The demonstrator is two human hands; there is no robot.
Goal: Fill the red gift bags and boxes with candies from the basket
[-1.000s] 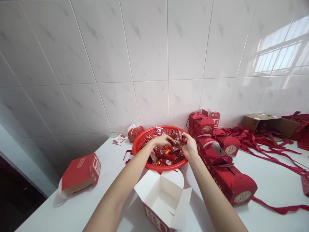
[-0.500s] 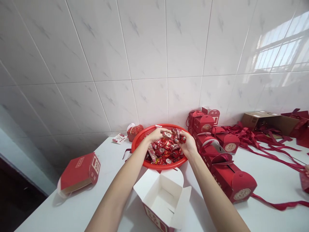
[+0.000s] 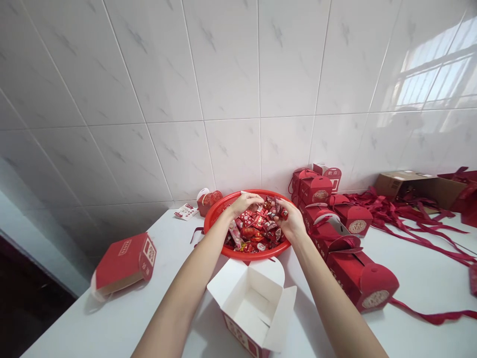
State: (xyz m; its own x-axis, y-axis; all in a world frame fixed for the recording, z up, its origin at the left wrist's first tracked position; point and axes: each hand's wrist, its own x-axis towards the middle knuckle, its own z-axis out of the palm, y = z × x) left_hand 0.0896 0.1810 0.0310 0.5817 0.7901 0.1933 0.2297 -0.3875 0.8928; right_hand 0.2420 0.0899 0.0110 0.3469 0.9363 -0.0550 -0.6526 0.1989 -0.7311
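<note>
A red plastic basket [image 3: 212, 219] holds many candies [image 3: 257, 231] in red wrappers. My left hand [image 3: 244, 204] is over its left half, fingers curled together just above the candies; whether anything is in them is hidden. On the right side of the basket, my right hand [image 3: 291, 221] is closed on wrapped candies [image 3: 278, 208], their dark red wrappers showing at the fingertips. Between my forearms stands a gift box [image 3: 255, 298], white inside and red outside, its flaps spread and its inside bare.
Several closed red gift boxes [image 3: 363, 281] line the right of the basket. Beyond them lie dark red ribbons [image 3: 387, 211] and a cardboard carton [image 3: 404, 184]. At left rests a flattish red box [image 3: 124, 261]. A small red box [image 3: 208, 201] and a printed card [image 3: 186, 212] sit near the tiled wall.
The red packet that spanned the gap between my hands no longer shows there. My hands have parted slightly, uncovering more candies. The gift box has stayed in place.
</note>
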